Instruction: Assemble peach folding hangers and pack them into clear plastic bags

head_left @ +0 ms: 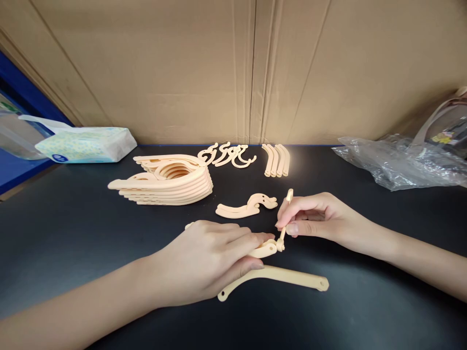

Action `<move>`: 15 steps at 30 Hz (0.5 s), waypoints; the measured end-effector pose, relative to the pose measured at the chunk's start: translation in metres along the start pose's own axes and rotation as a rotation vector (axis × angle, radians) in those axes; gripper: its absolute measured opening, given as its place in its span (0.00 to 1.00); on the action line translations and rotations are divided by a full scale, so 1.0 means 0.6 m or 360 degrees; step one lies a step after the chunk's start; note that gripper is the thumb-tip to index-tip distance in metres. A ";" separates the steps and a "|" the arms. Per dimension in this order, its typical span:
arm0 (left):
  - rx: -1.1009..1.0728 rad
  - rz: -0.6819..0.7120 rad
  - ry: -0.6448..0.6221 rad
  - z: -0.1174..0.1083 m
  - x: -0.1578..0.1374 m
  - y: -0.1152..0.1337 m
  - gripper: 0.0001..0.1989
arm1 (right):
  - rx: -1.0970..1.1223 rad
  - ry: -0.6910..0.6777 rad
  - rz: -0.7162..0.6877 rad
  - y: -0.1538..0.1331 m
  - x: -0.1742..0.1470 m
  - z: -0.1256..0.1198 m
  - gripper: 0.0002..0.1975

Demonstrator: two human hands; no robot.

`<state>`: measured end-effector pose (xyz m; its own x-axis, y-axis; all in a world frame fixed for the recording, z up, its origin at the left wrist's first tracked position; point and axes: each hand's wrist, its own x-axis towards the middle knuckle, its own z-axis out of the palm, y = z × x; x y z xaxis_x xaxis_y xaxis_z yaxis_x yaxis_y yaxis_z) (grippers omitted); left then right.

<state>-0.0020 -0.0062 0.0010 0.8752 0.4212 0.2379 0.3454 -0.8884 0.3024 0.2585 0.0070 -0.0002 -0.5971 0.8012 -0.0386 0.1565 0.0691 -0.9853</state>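
My left hand (215, 253) lies palm down over a beige plastic hanger arm (268, 249), its fingers pressed on it. Only the holed end shows past the fingertips. My right hand (314, 216) pinches a slim beige hanger hook (283, 233), seen edge-on, between thumb and fingers. The hook's lower end touches or nearly touches the holed end of that arm. In front of my left thumb lies a long curved hanger arm (284, 274) with a hole at each end. Beyond my hands rests a short folded beige hanger piece (237, 211).
A stack of beige hanger frames (164, 187) stands at the left. Several loose hooks (226, 154) and several short curved arms (276, 160) lie at the back. A tissue pack (87, 145) is far left, a clear plastic bag (394, 163) far right. Cardboard (164, 73) walls the black table's back.
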 end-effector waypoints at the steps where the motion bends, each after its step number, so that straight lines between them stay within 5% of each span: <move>1: 0.0001 0.0002 0.0001 0.000 0.000 0.000 0.13 | 0.0013 -0.0007 -0.0008 0.000 0.000 0.000 0.08; 15: 0.0155 0.0037 0.0140 0.006 -0.003 0.001 0.15 | 0.0039 0.0071 -0.0017 -0.004 0.000 0.005 0.07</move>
<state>-0.0022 -0.0081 -0.0025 0.8516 0.4112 0.3251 0.3606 -0.9097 0.2060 0.2558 0.0054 0.0019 -0.5630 0.8262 -0.0211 0.1304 0.0636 -0.9894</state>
